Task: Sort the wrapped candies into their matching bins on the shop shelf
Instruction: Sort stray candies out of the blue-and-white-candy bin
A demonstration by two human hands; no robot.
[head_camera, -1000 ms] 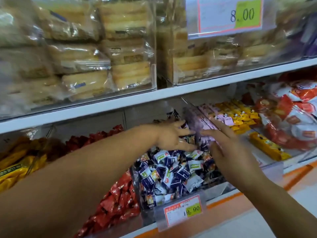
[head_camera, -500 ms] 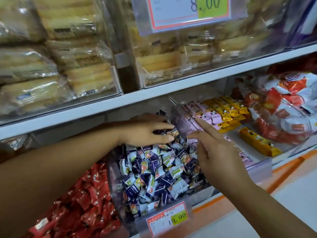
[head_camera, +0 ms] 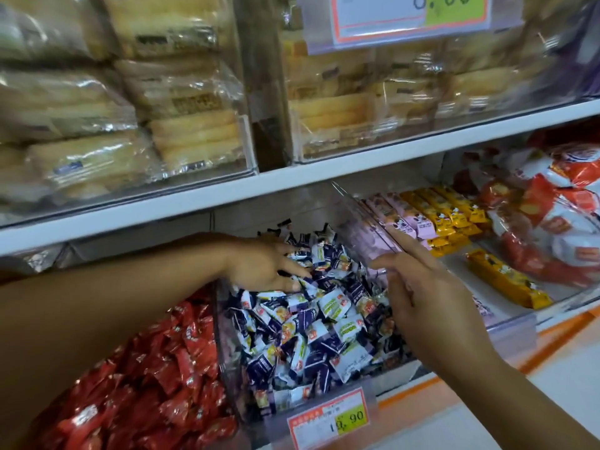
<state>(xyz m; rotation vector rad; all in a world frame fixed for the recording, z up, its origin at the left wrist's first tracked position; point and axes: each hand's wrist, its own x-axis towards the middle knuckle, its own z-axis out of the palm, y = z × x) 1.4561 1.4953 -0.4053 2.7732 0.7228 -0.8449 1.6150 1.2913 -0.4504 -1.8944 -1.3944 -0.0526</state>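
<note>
Since a second ago the left hand (head_camera: 266, 267) has drawn away from the clear divider (head_camera: 357, 219) on the right side of the middle bin (head_camera: 217, 326) and dropped onto the pile at the back of that bin. The right hand (head_camera: 431, 297) has stayed at the divider.

Left fingers (head_camera: 292, 274) lie spread and nearly flat over the blue-and-white candies (head_camera: 308, 323), touching the wrappers. No candy shows as pinched, though what lies under the palm is hidden. Right fingers (head_camera: 406, 251) are straight and close together, their edge along the divider, holding nothing.

The blue-and-white candies heap the middle bin from back wall to front, above its price tag (head_camera: 331, 420). Red candies (head_camera: 156, 384) fill the bin to its left. Pink packets (head_camera: 399, 219) and yellow packets (head_camera: 448, 209) lie in rows to its right, beyond the divider.

Judging from this, the left hand has gone from the boundary into the pile, most likely to rake through it for strays or to level it, while the right steadies the divider. No odd wrapper stands out in the middle bin, so sorting here looks close to done, yet the loose heap could hide one deeper down.
</note>
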